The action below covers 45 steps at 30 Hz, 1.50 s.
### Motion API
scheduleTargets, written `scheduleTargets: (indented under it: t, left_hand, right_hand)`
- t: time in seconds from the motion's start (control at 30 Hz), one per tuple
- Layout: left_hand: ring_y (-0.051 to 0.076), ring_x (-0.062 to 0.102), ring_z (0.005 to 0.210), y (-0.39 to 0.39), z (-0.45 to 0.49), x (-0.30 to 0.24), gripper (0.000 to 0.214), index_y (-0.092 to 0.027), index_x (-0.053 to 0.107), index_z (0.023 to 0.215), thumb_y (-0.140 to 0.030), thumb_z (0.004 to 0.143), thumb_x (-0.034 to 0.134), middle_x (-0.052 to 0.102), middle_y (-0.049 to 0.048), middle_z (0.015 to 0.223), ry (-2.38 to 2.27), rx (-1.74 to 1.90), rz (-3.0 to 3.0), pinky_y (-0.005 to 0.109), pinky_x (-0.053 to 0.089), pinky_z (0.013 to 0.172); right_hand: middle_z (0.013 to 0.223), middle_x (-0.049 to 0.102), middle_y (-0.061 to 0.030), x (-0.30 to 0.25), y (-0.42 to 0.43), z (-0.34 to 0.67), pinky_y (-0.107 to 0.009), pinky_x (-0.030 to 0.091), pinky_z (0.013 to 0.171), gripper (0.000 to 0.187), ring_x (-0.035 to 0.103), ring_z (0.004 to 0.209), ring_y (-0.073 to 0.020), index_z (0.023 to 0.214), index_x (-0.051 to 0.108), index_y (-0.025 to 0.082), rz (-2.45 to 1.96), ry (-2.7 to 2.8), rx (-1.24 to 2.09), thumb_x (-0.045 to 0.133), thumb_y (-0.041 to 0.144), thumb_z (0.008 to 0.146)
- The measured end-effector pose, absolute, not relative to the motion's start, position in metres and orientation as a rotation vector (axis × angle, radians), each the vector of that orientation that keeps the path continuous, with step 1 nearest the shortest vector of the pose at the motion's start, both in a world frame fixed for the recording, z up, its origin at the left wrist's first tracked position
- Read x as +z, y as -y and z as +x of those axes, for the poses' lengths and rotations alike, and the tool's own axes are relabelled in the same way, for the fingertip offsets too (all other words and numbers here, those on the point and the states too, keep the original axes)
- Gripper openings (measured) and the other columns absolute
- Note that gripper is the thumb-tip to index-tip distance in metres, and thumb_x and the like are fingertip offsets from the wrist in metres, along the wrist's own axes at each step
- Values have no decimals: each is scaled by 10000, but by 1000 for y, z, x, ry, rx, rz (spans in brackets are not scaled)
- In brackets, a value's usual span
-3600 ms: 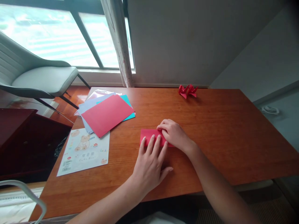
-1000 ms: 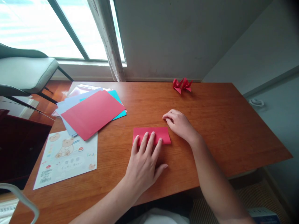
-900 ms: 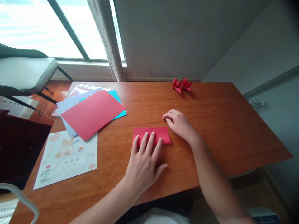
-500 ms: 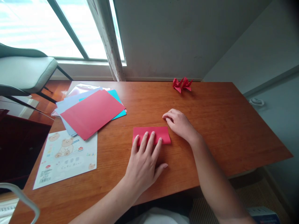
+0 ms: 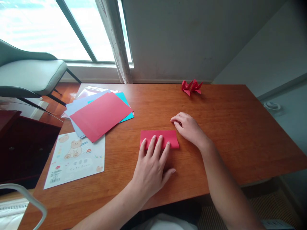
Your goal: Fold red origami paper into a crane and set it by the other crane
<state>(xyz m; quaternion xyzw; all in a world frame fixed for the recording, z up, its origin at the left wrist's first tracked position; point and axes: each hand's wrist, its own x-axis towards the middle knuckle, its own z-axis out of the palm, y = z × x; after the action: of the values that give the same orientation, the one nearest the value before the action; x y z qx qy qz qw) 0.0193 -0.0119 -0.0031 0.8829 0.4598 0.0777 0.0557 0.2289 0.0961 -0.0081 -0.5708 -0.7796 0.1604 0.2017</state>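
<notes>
A folded red paper (image 5: pixel 158 134), rectangular and lying lengthwise, is on the wooden table. My left hand (image 5: pixel 151 163) rests palm down with fingers spread, its fingertips pressing on the paper's near part and covering some of it. Just beyond the paper's right end, my right hand (image 5: pixel 188 127) lies on the table with its fingers curled in and nothing visible in them; it does not touch the paper. Two folded red paper figures (image 5: pixel 192 87) stand close together near the table's far edge.
Left of my hands, a red sheet (image 5: pixel 102 116) tops a loose pile of lilac and blue paper (image 5: pixel 127 117). A white bear-print sheet (image 5: pixel 79 172) lies in front of it. Beyond the wooden table (image 5: pixel 240 134) are a chair (image 5: pixel 33 75), a window and a curtain (image 5: pixel 115 38).
The view has turned slightly left, so everything appears a little farther right. Both hands and the folded paper keep their places on the table.
</notes>
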Motion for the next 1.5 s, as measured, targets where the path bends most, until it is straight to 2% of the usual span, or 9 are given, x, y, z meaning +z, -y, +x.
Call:
scheduleTargets:
  t: [0.57, 1.03, 1.5]
  left_hand:
    - [338, 254, 1490, 13, 19, -5, 739, -226, 380, 1522, -654, 920, 414, 314, 132, 1609, -1391, 215, 2662, 568, 161, 1198]
    - [338, 310, 1464, 13, 20, -3, 713, -211, 431, 1495, -624, 914, 463, 372, 135, 1581, -1394, 249, 2703, 550, 178, 1202]
    - [351, 296, 1472, 12, 20, -4, 711, -216, 433, 1496, -621, 913, 470, 357, 133, 1588, -1388, 252, 2649, 566, 181, 1196]
  right_hand:
    - [951, 684, -67, -8, -96, 229, -342, 487, 865, 231, 629, 914, -204, 921, 714, 200, -1591, 2175, 447, 515, 83, 903]
    - [956, 677, -72, -5, -95, 229, -331, 480, 875, 227, 623, 925, -205, 944, 711, 188, -1608, 2199, 452, 509, 88, 914]
    - [966, 676, -74, -5, -95, 229, -338, 477, 887, 230, 620, 934, -202, 959, 707, 190, -1619, 2197, 458, 508, 83, 915]
